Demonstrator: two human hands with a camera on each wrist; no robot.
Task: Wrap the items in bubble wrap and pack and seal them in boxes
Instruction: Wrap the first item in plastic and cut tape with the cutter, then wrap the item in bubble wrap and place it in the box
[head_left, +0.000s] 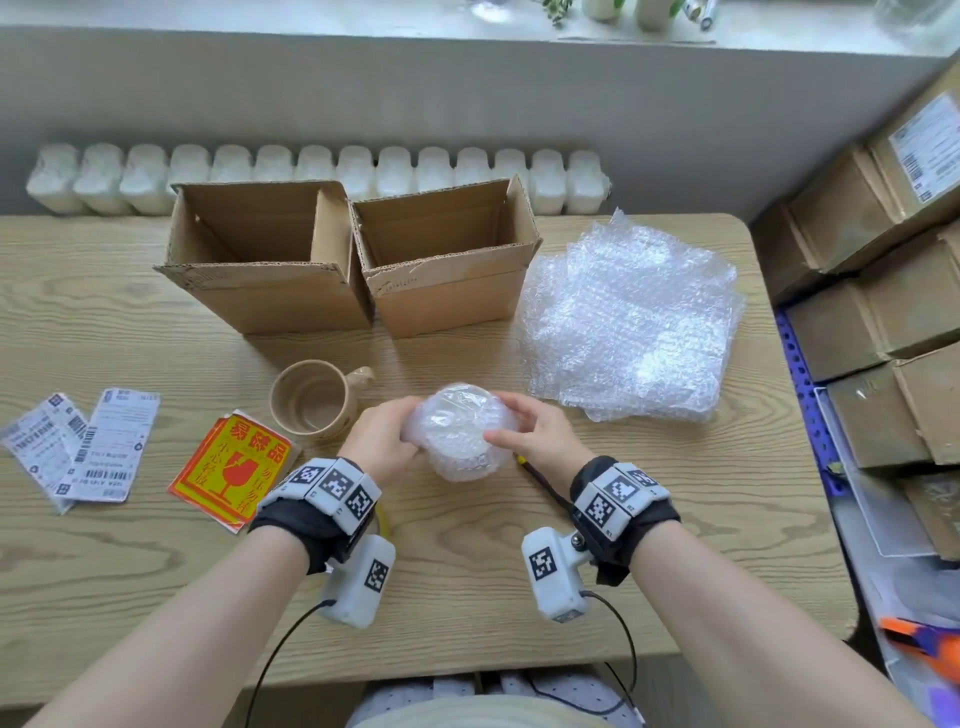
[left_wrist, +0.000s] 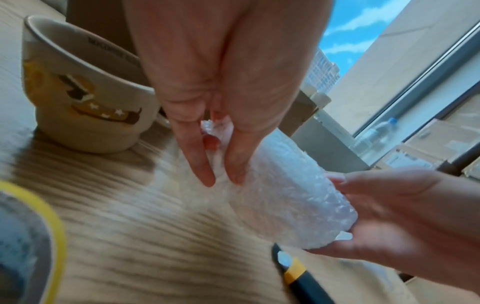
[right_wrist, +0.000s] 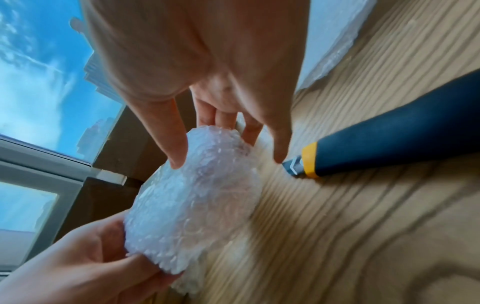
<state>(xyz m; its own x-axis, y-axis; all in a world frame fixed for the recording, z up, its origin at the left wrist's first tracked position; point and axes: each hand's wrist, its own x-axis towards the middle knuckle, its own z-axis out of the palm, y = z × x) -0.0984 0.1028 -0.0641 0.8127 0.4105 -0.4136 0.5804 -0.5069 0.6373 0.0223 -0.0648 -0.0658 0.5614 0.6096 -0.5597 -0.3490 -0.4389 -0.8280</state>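
Near table centre, just toward 6 o'clock of the two open boxes (head_left: 353, 260), a wrapped bundle (head_left: 460, 431) sits between both hands, low over the wooden table (head_left: 130, 322); whether it rests on the top I can't tell. Left hand (head_left: 382, 441) cups its 9 o'clock side, fingers curled round the wrap; right hand (head_left: 540, 441) cups the 3 o'clock side, thumb laid on top, fingers behind. Bare mug (head_left: 314, 397) stands at approx 10 o'clock of the bundle, not yet wrapped; spare bubble wrap stack (head_left: 628, 322) at 2 o'clock. Handling, my guess: item inside prob. rigid & breakable, outer film soft, springy, a bit slick, loose ends likely to unroll if let go. Best hold = both palms round the body w/ thumb pinning the folded end, not by the film edge. Views differ: the head view alone gives the layout, plus fragile stickers (head_left: 234, 467) and shipping labels (head_left: 83, 447) at 8–9 o'clock. The wrist views alone show a utility knife (right_wrist: 389, 131) lying on the table right by the right fingertips, mostly hidden from above; the left wrist view adds a yellow-rimmed tape roll (left_wrist: 31, 236) near that wrist.
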